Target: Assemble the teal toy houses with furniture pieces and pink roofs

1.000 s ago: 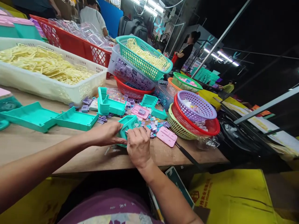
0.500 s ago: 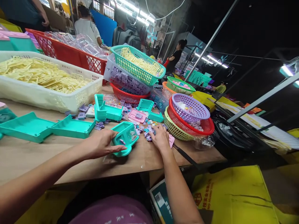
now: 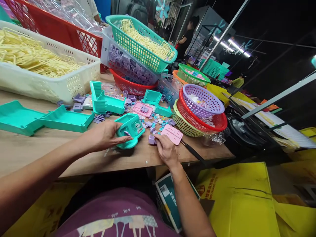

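My left hand (image 3: 111, 135) grips a turquoise plastic toy housing (image 3: 133, 126), tilted just above the table's front part. A small purple piece (image 3: 126, 133) and a little printed animal figure show on the housing. To its right, my right hand (image 3: 166, 148) is closed with its fingertips on a small purple plastic part (image 3: 152, 140). Behind that hand lies a pink plastic panel (image 3: 173, 134) with raised lines. Loose small purple and blue parts (image 3: 158, 122) are scattered beyond both hands. A second pink panel (image 3: 142, 109) with a purple piece on it lies farther back.
More turquoise housings (image 3: 66, 118) stand at the left and middle. A white crate (image 3: 81, 77) of yellow frames is behind them. Stacked baskets (image 3: 181, 108) stand at the right, near a black-handled tool (image 3: 194, 152). Yellow cartons (image 3: 244, 197) sit below the table edge (image 3: 116, 170).
My right hand has drawn back from the pile of small parts with a purple part at its fingertips, uncovering the pink panel. My left hand still holds the housing. The view has tilted down.
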A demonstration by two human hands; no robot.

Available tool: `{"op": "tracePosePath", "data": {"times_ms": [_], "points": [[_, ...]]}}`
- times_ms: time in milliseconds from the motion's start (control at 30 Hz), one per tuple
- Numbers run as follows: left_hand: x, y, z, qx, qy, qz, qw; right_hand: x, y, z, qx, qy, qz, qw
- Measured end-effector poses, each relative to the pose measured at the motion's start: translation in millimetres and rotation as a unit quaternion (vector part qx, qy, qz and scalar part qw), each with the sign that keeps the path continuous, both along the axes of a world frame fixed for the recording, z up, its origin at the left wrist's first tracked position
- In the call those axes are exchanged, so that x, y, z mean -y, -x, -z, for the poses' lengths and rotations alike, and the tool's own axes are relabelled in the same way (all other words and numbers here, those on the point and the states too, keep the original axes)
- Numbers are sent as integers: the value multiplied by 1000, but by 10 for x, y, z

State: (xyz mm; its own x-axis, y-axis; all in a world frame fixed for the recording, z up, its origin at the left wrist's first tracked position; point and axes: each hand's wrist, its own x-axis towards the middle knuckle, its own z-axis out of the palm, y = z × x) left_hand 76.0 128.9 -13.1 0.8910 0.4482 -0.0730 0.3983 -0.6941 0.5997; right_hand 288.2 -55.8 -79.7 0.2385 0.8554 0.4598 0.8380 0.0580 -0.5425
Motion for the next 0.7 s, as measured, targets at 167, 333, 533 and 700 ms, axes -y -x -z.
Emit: {"op": "tracePosePath", "data": {"times_ms": [167,333,533,700], "points": [[85,-27,-51,-17,-32,-10,999,141,-19,2,25,-17,-7,1000],[126,-58,-63,-19,-76,-17,997,71,-81,24,1,19,19,1000],[124,-79,-41,-31,-103,-11,994,-42,-51,-38,45,36,-9,998],[84,-68,-59,-44,-79,-22,996,135,-231,-501,97,164,-59,980]]}}
